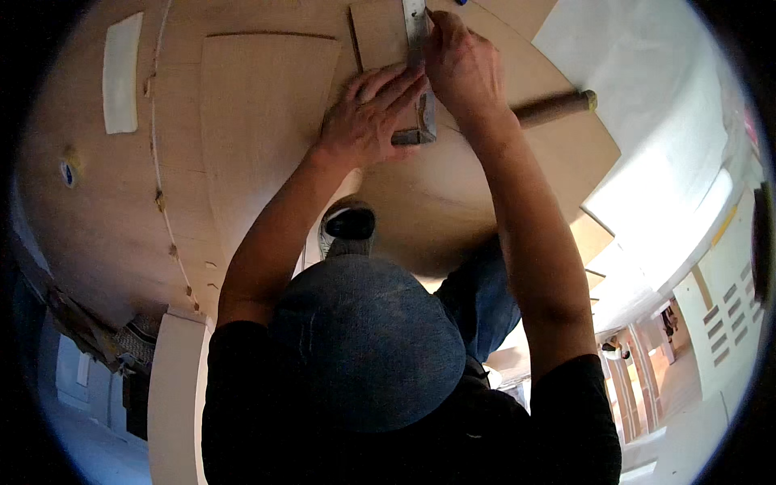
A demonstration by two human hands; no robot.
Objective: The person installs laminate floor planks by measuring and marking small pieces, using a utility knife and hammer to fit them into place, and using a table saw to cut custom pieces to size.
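Note:
A metal try square [428,117] lies on a small brown board [380,36], its long blade pointing away from me. My left hand [368,117] holds the square, fingers stretched toward the blade and thumb by its near corner. My right hand [465,69] is at the blade's right edge with its fingers pinched together. A thin dark tip shows by its fingertips, but what it holds is mostly hidden. Beneath lies a larger brown sheet [558,166].
A brown cylindrical bar [558,109] lies right of my right wrist. Further left are a loose brown panel [267,105], a white strip [121,73] and a small round blue-and-white thing [68,172]. White sheeting [647,105] spreads at right. My shoe [349,220] stands below my left hand.

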